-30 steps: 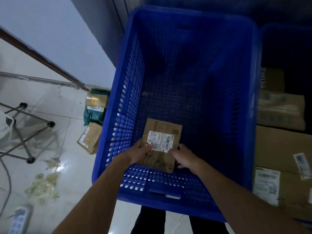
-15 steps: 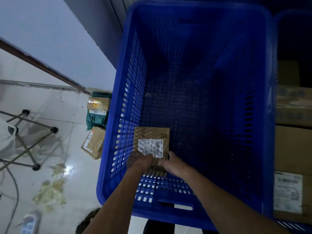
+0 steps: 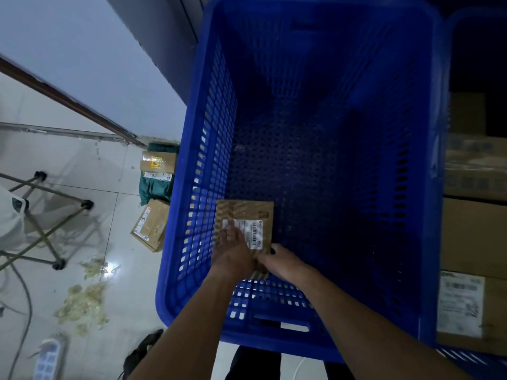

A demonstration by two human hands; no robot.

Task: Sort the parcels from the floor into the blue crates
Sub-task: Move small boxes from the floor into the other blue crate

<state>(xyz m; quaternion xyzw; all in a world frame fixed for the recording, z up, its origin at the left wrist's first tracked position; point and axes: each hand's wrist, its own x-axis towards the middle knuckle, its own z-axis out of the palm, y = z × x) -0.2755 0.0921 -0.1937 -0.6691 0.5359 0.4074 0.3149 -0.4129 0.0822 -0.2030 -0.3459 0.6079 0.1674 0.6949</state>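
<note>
Crate (image 3: 208, 165), blue and deep, holds one brown parcel (image 3: 247, 212), low in its 7 o'clock corner, close to the left wall. Left hand (image 3: 233, 253) lies on the parcel with fingers straight; right hand (image 3: 282, 263) grips the parcel's corner at 5 o'clock. I judge the parcel can tip or slide label-down if it is let go before it sits flat. White label (image 3: 253, 231) shows a barcode; its writing is too small to read

Open room in the blue crate (image 3: 209, 165) lies right of and beyond the parcel (image 3: 247, 213); tall walls hem it.
</note>
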